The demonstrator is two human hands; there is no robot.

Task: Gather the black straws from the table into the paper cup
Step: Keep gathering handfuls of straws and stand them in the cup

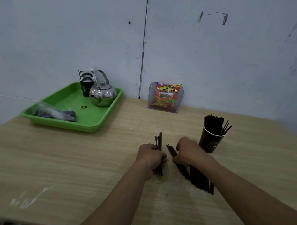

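a: where are the straws?

b: three lots on the worktop (77,162). the left hand (150,156) curls round a bundle (159,140), its long axis running straight away from the person, with the tips toward the wall. the right hand (188,151) has its fingers curled over a second bunch (171,150), which slants so the far ends lean left, toward the bundle.

a: and the rest?

b: loose straws (201,181) lie flat under and beside the right forearm, side by side, on much the same slant. the cup (211,143) stands upright just right of the right hand, packed with standing straws (213,125). a few of them tilt out to the right.

a: anything in the way?

b: nothing lies between the hands and the cup. far left sits a green tray (91,124) holding a steel kettle (103,95), a stack of cups (86,78) and a plastic bag (55,112). a snack packet (166,96) stands in a clear holder against the wall, well beyond the hands.
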